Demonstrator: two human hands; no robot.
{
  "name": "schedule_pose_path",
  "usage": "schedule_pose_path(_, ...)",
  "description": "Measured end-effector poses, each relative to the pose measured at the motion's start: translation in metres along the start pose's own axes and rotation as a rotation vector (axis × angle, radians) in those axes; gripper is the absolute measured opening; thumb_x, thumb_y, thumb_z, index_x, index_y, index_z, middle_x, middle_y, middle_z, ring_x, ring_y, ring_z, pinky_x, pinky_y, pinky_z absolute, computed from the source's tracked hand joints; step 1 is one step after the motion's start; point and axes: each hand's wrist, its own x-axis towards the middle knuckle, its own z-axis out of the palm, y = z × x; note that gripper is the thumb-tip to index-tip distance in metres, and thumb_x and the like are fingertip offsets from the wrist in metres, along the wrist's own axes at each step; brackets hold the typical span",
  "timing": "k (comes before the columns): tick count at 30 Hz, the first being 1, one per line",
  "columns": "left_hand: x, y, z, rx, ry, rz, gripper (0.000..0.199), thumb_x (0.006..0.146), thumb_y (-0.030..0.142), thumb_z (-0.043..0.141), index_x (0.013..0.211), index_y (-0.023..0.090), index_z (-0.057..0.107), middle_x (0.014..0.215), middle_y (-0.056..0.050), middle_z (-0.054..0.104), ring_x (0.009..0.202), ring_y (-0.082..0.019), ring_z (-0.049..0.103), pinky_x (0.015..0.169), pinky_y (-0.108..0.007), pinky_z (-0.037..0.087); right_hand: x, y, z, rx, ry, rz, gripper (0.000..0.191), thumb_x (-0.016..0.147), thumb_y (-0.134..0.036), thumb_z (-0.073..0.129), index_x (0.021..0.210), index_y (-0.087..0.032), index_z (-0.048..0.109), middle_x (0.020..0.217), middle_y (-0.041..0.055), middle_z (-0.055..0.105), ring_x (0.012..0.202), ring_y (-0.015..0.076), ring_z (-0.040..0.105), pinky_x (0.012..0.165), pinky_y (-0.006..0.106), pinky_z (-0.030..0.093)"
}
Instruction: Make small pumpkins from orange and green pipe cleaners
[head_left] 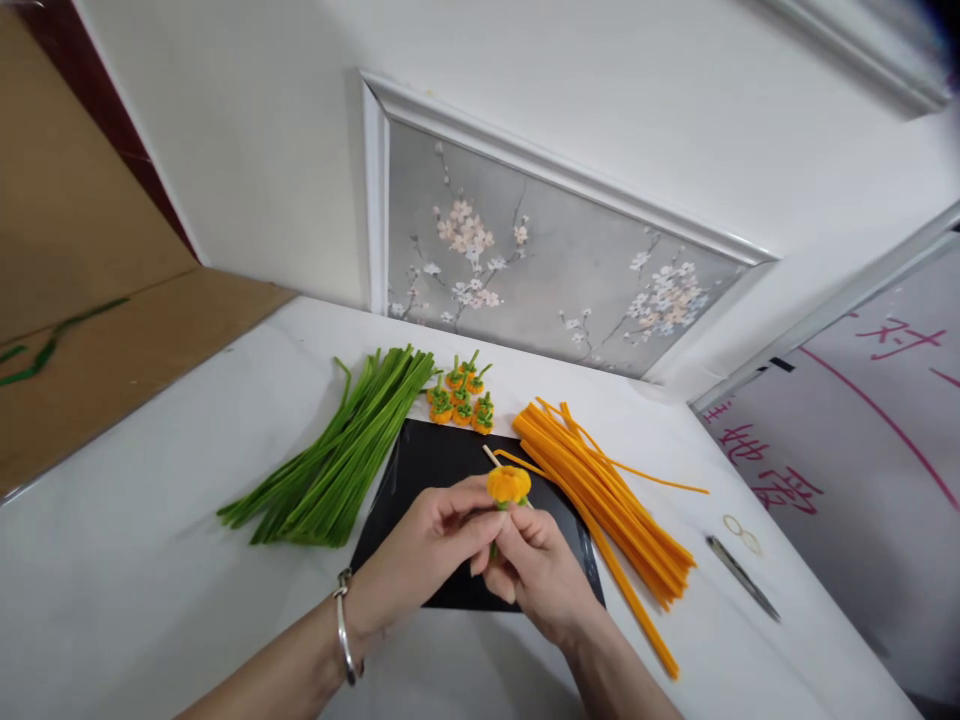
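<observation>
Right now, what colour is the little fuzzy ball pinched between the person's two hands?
The fuzzy pipe-cleaner ball is orange-yellow, with a bit of green beneath; the head view shows it.

1. The smooth white worktop (150, 560) has a faint sheen.
2. The green fuzzy pipe-cleaner stems (337, 455) and the orange fuzzy pipe-cleaner stems (600, 470) look soft and matt.
3. The black rectangular sheet (435, 460) is glossy.
4. The silver metal bangle (345, 630) shines.
5. The grey metal scissors (742, 575) look smooth.
</observation>
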Motion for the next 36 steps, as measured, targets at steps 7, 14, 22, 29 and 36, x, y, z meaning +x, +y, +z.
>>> schedule_pose_path(7, 0.001, -0.003, -0.006, 0.258, 0.177, 0.082, 0.025, 0.086, 0.023, 0.053, 0.064, 0.016, 0.063, 0.065, 0.002, 0.058, 0.062, -0.012, 0.054, 0.059, -0.021, 0.042, 0.003, -0.004, -0.014, -0.578, 0.095, -0.109, 0.038, 0.093, -0.046, 0.051, 0.077, -0.015, 0.067, 0.055, -0.0005, 0.056, 0.047, 0.0098, 0.05, 0.048, 0.022, 0.04)
schedule_pose_path(14, 0.001, -0.004, -0.007, 0.642, 0.303, 0.174, 0.022, 0.085, 0.017, 0.053, 0.074, 0.018, 0.071, 0.064, 0.002, 0.061, 0.056, -0.011, 0.052, 0.054, -0.02, 0.036, -0.002, -0.017, -0.021, -0.693, 0.354, -0.457, 0.032, 0.087, -0.034, 0.063, 0.115, -0.02, 0.056, 0.099, 0.0073, 0.061, 0.081, 0.0168, 0.058, 0.064, 0.026, 0.05)
schedule_pose_path(22, 0.003, -0.005, -0.003, 0.36, 0.14, 0.098, 0.026, 0.087, 0.025, 0.054, 0.072, 0.017, 0.073, 0.068, 0.0, 0.068, 0.063, -0.014, 0.057, 0.058, -0.021, 0.042, -0.002, -0.017, -0.015, -0.61, 0.281, -0.459, 0.042, 0.081, -0.024, 0.07, 0.121, -0.023, 0.057, 0.119, 0.0108, 0.063, 0.098, 0.0214, 0.063, 0.084, 0.036, 0.054)
schedule_pose_path(29, 0.007, -0.007, -0.009, 0.285, 0.108, 0.089, 0.018, 0.083, 0.023, 0.058, 0.094, 0.019, 0.072, 0.091, -0.003, 0.071, 0.084, -0.018, 0.065, 0.074, -0.026, 0.052, -0.003, -0.021, -0.014, -0.629, 0.326, -0.54, 0.048, 0.076, -0.018, 0.073, 0.12, -0.024, 0.055, 0.108, 0.0068, 0.067, 0.099, 0.0211, 0.064, 0.086, 0.035, 0.054)
schedule_pose_path(36, 0.003, 0.006, -0.011, 0.226, 0.227, 0.062, 0.023, 0.081, 0.026, 0.064, 0.103, 0.021, 0.068, 0.082, -0.001, 0.068, 0.068, -0.013, 0.062, 0.06, -0.022, 0.053, -0.004, -0.027, -0.012, -0.974, 0.34, -0.75, 0.037, 0.084, -0.014, 0.062, 0.118, -0.026, 0.056, 0.107, 0.0064, 0.067, 0.101, 0.0222, 0.062, 0.089, 0.039, 0.053)
